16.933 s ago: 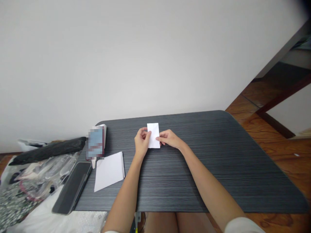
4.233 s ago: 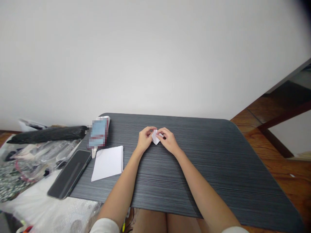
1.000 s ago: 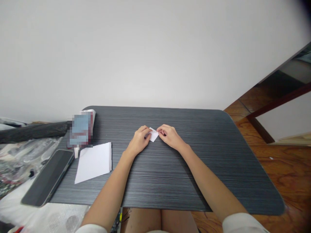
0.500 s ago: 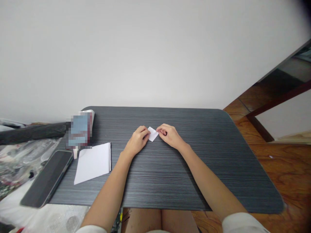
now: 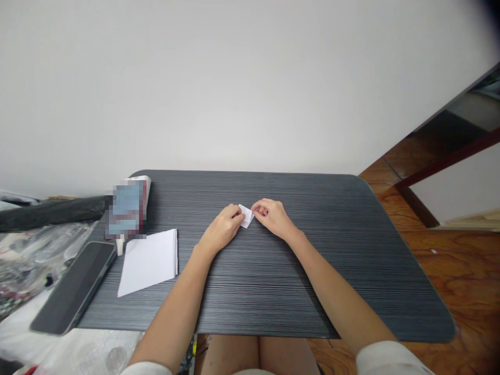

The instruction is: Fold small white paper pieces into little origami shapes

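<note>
A small folded piece of white paper [image 5: 247, 215] lies on the dark ribbed table [image 5: 351, 260], near its middle. My left hand [image 5: 222, 229] rests on the table with its fingers curled, pinching the paper's left side. My right hand [image 5: 273, 217] is closed too, its fingertips pressed on the paper's right edge. Most of the paper is hidden between the two hands.
A stack of white paper sheets [image 5: 148, 261] lies at the table's left. Behind it is a blurred blue-and-red packet [image 5: 127, 208]. A dark phone [image 5: 72, 287] overhangs the left edge. A long black object [image 5: 50, 212] and clutter lie off the table's left. Wooden floor shows at right.
Since 16.9 s ago the paper has been folded from a tall rectangle into a small piece. In the last second my left fingers have slid further over it; both hands stay in place.
</note>
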Demonstrator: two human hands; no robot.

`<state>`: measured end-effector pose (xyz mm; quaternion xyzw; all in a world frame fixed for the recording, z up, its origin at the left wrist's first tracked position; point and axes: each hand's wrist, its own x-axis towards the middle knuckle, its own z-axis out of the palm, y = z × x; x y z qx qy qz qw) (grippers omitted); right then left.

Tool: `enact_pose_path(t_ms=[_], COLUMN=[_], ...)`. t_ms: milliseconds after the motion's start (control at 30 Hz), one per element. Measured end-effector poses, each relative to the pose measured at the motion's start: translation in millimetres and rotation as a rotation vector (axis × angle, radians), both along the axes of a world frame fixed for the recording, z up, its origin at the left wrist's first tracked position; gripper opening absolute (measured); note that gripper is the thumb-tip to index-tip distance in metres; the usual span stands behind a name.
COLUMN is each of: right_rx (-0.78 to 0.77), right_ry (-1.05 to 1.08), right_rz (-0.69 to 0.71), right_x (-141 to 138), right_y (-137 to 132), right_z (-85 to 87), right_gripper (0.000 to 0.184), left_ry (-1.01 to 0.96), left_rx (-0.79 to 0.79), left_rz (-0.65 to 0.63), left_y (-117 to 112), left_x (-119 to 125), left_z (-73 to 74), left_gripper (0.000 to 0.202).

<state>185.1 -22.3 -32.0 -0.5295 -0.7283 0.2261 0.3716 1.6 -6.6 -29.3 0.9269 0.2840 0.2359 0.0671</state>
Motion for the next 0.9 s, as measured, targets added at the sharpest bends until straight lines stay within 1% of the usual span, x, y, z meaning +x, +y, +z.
enact_pose_path(t_ms=[233, 333, 433, 567, 733, 900], right_rx=[-0.016, -0.03, -0.02, -0.002, -0.012, -0.018], right_ry=[0.035, 0.062, 0.044, 0.005, 0.005, 0.005], right_rz=[-0.001, -0.001, -0.007, -0.007, 0.02, 0.013], right_x=[-0.4, 2.1, 7.8, 13.9, 13.6, 13.1], right_y=[-0.4, -0.4, 0.0, 0.9, 1.8, 2.5], right_z=[-1.1, -2.3, -3.4, -3.1, -1.4, -2.6], right_gripper=[0.012, 0.015, 0.016, 0.011, 0.011, 0.011], left_ry=[-0.039, -0.012, 0.031, 0.055, 0.041, 0.056], left_rx=[-0.049, -0.063, -0.056, -0.06, -0.054, -0.043], left_rz=[-0.045, -0.044, -0.036, -0.06, -0.114, -0.126], left_y=[-1.4, -2.5, -3.7, -4.7, -4.1, -5.4], left_x=[0.4, 0.5, 0.7, 1.7, 3.2, 6.0], left_z=[0.9, -0.3, -0.2, 0.6, -1.2, -0.7], left_gripper=[0.024, 0.025, 0.025, 0.025, 0.025, 0.027])
